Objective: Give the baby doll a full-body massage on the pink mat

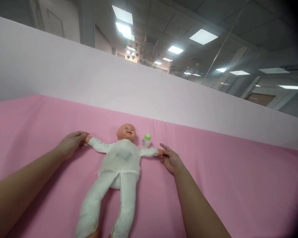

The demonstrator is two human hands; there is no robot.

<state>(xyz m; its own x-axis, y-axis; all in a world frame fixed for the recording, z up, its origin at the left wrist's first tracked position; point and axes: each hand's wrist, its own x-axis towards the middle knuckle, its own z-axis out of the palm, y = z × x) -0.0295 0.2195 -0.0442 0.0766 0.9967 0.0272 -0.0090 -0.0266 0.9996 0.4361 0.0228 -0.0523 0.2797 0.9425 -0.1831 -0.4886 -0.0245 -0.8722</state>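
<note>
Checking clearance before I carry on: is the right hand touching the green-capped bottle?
Apart: the head view shows a strip of pink cloth between the right hand and the green-capped bottle.

One left hand (73,143), one right hand (172,161). One doll (121,157) between grips; two doll hands (88,139), one at each grip. One bottle (146,142) near right grip. One pink sheet (228,185) beneath.

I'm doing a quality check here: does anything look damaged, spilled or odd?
A grey patch stands out on the doll's otherwise white top; stain or show-through, I can't tell. No spill shows around the bottle.
</note>
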